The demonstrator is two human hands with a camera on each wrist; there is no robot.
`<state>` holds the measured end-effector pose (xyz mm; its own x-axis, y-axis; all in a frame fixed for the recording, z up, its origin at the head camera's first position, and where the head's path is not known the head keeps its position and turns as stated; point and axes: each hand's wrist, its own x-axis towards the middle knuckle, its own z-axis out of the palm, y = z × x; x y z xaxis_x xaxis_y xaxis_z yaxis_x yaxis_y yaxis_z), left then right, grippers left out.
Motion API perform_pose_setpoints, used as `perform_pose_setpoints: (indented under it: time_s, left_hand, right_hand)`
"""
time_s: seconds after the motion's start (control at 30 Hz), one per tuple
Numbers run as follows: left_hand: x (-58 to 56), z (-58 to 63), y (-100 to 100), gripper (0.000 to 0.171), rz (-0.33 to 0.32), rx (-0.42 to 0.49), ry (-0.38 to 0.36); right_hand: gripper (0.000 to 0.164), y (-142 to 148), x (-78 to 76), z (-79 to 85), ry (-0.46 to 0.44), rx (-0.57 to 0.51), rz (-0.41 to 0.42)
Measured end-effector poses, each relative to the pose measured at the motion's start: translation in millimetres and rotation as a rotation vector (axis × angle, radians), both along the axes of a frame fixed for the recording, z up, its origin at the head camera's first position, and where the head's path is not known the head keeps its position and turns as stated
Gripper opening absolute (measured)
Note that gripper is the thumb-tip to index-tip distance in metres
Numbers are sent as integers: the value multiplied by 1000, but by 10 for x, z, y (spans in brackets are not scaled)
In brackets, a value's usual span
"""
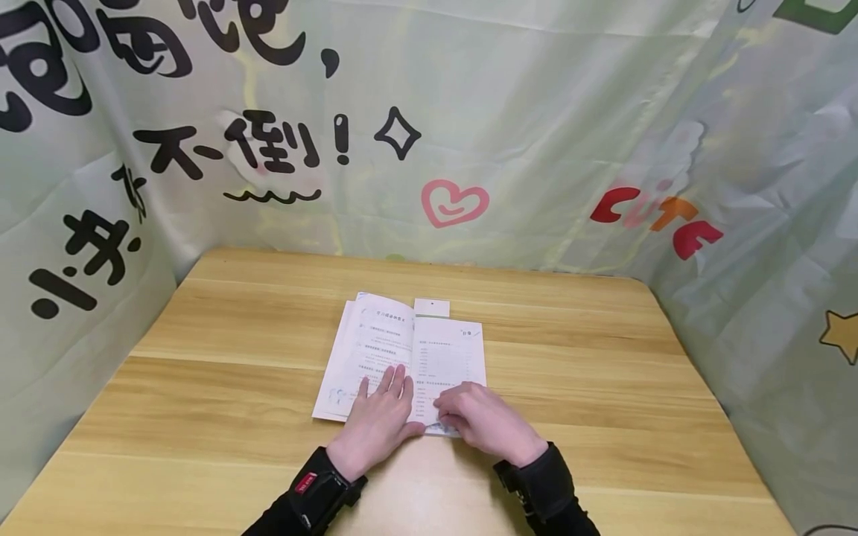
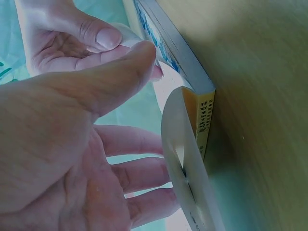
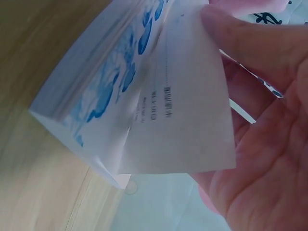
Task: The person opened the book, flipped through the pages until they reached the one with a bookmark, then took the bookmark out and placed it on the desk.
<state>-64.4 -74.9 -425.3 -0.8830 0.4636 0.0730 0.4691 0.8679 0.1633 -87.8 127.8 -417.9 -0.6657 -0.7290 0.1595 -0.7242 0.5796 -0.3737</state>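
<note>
An open book [image 1: 382, 335] lies on the wooden table, with printed text on both pages. My left hand [image 1: 378, 420] rests on the lower part of the left page, fingers spread and straight, thumb reaching toward the spine. At the bottom of the right page, my right hand [image 1: 489, 420] pinches a leaf [image 3: 192, 120] between thumb and fingers. That leaf's lower corner is bent up off the pages in the right wrist view, showing blue watercolour-like print [image 3: 108, 94] beneath. The yellow spine [image 2: 204, 115] shows in the left wrist view.
A white card-like piece [image 1: 432, 307] sticks out past the book's top edge. The wooden table [image 1: 201, 417] extends around the book. Printed cloth [image 1: 536, 149] hangs behind the table and along both sides. A dark cable [image 1: 827, 528] shows at the lower right corner.
</note>
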Motion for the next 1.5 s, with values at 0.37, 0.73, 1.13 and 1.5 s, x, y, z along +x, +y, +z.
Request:
perform_pose_setpoints:
  time_s: [0.37, 0.73, 1.13, 1.5]
  left_hand:
    - [0, 4, -2, 75, -6, 4, -21]
    - [12, -1, 6, 67, -7, -4, 1]
    - [14, -11, 14, 61, -5, -11, 11]
    - [-7, -14, 26, 51, 5, 3, 32]
  right_hand:
    - [5, 3, -10, -6, 46, -16, -23]
    - [3, -7, -13, 2, 85, -34, -68]
    - [15, 28, -37, 46, 151, -170, -55]
    - [25, 50, -77, 111, 412, -427, -53]
